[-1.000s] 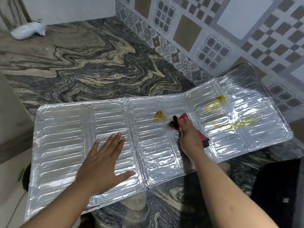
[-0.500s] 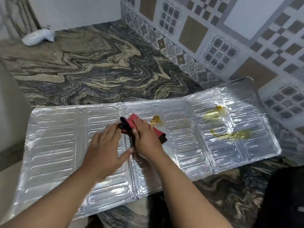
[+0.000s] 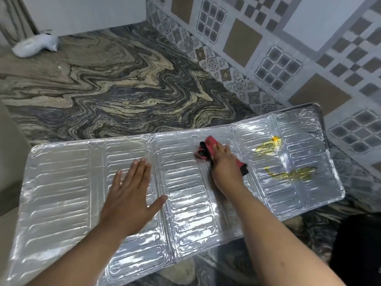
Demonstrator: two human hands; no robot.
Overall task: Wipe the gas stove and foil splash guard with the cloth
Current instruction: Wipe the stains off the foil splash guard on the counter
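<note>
The foil splash guard (image 3: pixel 61 182) lies flat and unfolded across the marbled counter. My right hand (image 3: pixel 225 168) presses a red and black cloth (image 3: pixel 207 148) onto its middle panel, fingers closed over the cloth. My left hand (image 3: pixel 132 193) rests flat on the foil to the left, fingers spread, holding nothing. Two yellow greasy smears, one higher (image 3: pixel 268 147) and one lower (image 3: pixel 292 174), mark the right panel, apart from the cloth. The gas stove is not clearly in view.
A white crumpled object (image 3: pixel 35 45) lies at the counter's far left corner. The patterned tile wall (image 3: pixel 268 48) runs along the right. A dark shape (image 3: pixel 358 250) fills the bottom right corner. Bare marbled counter (image 3: pixel 123 85) stretches behind the foil.
My right hand has swept the cloth rightward from beside my left hand. The small yellow spot in the middle panel no longer shows. My left hand has flattened, fingers spread.
</note>
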